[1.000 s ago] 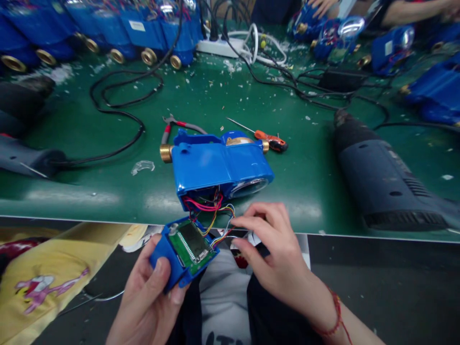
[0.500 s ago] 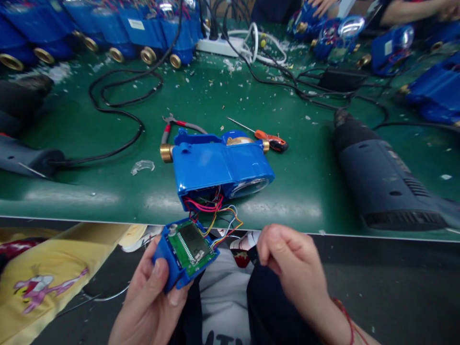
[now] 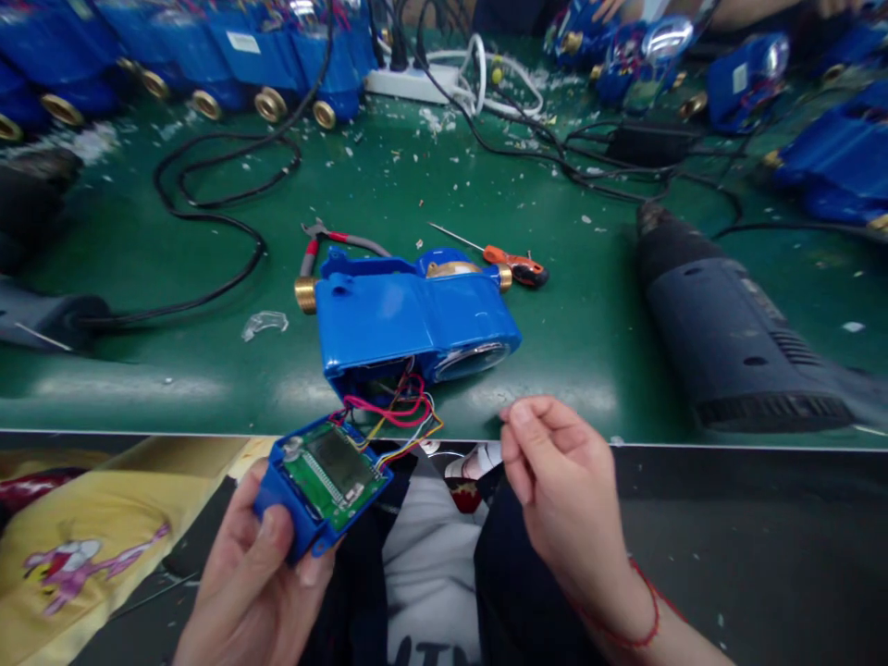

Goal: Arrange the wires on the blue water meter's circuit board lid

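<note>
My left hand (image 3: 267,564) grips a blue plastic cover with a green circuit board and small display (image 3: 339,462), held tilted just below the table's front edge. Red, yellow and white wires (image 3: 406,407) run from the board into the open end of a blue water meter (image 3: 409,319), which lies on the table with brass threaded ends. My right hand (image 3: 565,481) is at the table edge, right of the board and apart from it. Its thumb and forefinger are pinched together; a tiny dark bit shows at the fingertips, too small to name.
Behind the meter lie cutting pliers (image 3: 312,250) and an orange-black screwdriver (image 3: 513,264). A heat gun (image 3: 735,324) is at right, with another dark tool (image 3: 42,310) at left. Farther back are a white power strip (image 3: 416,85), cables and several blue meters (image 3: 256,65). Co-workers' hands show beyond.
My left hand has moved left with the board, stretching the wires. The right hand has turned and risen slightly, its pinched fingertips now pointing up and left. The whole view has shifted a little.
</note>
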`<control>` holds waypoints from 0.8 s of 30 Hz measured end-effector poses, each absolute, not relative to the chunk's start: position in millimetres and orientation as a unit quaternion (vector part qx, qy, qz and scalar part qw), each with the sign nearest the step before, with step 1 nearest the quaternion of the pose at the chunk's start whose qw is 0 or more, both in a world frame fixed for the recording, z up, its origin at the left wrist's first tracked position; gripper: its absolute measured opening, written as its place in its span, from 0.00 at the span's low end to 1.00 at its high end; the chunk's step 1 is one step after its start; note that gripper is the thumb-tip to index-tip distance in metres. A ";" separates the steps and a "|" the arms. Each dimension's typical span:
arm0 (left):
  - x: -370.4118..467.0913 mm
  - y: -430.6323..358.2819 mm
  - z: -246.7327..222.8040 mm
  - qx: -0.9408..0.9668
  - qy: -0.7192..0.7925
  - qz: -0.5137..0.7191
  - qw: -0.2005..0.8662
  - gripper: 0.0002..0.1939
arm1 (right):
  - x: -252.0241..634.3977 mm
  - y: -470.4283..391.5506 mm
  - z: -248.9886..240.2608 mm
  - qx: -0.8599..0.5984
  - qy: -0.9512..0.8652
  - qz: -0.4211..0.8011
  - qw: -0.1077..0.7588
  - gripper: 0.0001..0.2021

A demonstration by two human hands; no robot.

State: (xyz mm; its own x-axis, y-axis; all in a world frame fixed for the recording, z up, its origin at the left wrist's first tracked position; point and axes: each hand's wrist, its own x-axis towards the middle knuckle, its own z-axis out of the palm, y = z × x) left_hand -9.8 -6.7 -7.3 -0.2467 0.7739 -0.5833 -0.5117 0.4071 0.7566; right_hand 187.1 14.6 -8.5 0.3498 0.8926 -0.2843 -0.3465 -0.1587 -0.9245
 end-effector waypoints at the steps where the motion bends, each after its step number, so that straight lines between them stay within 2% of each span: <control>1: -9.0 -5.3 -6.3 0.115 0.588 0.537 0.594 0.32 | 193.8 13.7 -6.4 -0.572 -0.270 0.481 0.608 0.10; 5: -3.6 -1.2 -1.8 0.124 0.595 0.530 0.592 0.32 | 201.8 11.7 -5.5 -0.595 -0.483 0.365 0.529 0.10; 9: -1.6 -1.8 -0.7 0.139 0.595 0.531 0.588 0.30 | 191.2 18.6 -15.3 -0.517 -0.743 0.137 0.402 0.06; 11: -2.3 -3.2 -1.8 0.153 0.588 0.537 0.585 0.29 | 188.3 23.1 -18.1 -0.468 -0.796 0.083 0.376 0.08; 14: -5.2 -4.9 -4.8 0.176 0.571 0.534 0.598 0.26 | 191.2 26.3 -15.5 -0.428 -0.768 0.156 0.451 0.10; 16: -7.9 -5.1 -6.6 0.192 0.549 0.529 0.618 0.22 | 196.6 26.8 -10.5 -0.450 -0.683 0.250 0.518 0.08; 18: -10.2 -4.1 -7.1 0.203 0.533 0.528 0.630 0.19 | 201.9 28.3 -6.0 -0.475 -0.627 0.299 0.541 0.08; 20: -11.5 -2.5 -5.9 0.205 0.530 0.527 0.632 0.19 | 204.9 32.0 -4.1 -0.457 -0.669 0.281 0.514 0.07; 24: -12.1 0.5 -2.3 0.220 0.527 0.518 0.636 0.19 | 204.3 43.6 -5.3 -0.358 -0.858 0.163 0.332 0.10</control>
